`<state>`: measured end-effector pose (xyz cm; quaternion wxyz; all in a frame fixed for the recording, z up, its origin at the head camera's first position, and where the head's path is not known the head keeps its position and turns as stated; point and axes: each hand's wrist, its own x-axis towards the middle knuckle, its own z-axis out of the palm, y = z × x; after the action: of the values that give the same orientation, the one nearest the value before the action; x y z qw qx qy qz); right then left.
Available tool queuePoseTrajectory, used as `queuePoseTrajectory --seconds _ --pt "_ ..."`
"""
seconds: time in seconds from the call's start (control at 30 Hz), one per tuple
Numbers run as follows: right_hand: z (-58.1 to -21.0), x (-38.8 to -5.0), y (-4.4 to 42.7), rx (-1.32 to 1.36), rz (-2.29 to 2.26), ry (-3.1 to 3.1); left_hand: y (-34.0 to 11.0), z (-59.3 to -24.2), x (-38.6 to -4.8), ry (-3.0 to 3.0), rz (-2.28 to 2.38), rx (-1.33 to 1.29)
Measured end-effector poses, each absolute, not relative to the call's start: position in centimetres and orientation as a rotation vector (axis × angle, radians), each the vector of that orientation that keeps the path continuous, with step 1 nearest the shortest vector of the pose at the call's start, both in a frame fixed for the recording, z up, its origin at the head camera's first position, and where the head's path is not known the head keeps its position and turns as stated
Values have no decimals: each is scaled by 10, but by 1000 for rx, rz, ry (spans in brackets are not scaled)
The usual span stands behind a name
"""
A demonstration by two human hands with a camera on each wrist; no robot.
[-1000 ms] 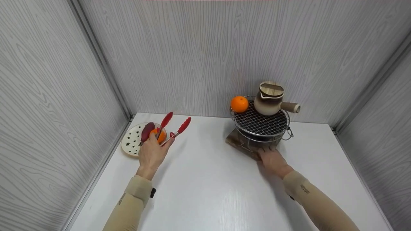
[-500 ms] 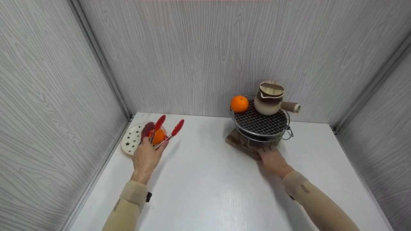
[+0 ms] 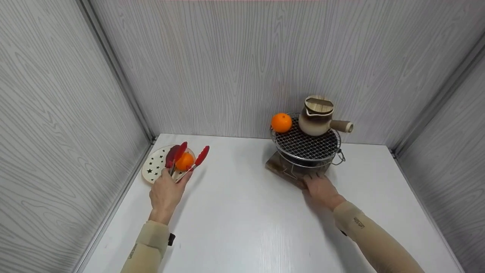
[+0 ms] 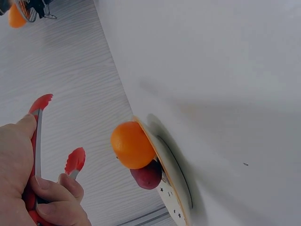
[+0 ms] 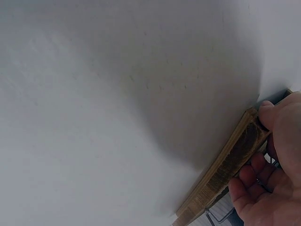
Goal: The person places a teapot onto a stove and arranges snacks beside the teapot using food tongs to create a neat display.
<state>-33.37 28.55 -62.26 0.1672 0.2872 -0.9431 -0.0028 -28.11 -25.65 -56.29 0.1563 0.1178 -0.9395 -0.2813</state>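
Note:
My left hand holds a pair of red-tipped metal tongs, their two arms spread apart with nothing between them in the left wrist view. On a white, star-patterned plate at the left lie an orange and a dark purple sweet potato; the tongs are just in front of them. At the right, my right hand grips the near edge of a wooden board, thumb on one side and fingers curled at the other. A round wire-topped grill stands on that board.
A second orange sits at the back left of the grill's mesh. Beside it is a small brown-and-cream pot with a wooden lid, its handle pointing right past the rim. Walls enclose the white table at the back and sides.
My left hand has drawn back toward me and left with the spread tongs, away from around the orange, which stays on the plate. My right hand has kept its hold on the board.

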Motion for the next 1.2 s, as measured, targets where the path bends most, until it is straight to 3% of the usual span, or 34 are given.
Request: queuePoseTrajectory --seconds 1.2 --pt "-619 -333 282 776 4 -2767 -278 -587 -270 -2756 -713 443"
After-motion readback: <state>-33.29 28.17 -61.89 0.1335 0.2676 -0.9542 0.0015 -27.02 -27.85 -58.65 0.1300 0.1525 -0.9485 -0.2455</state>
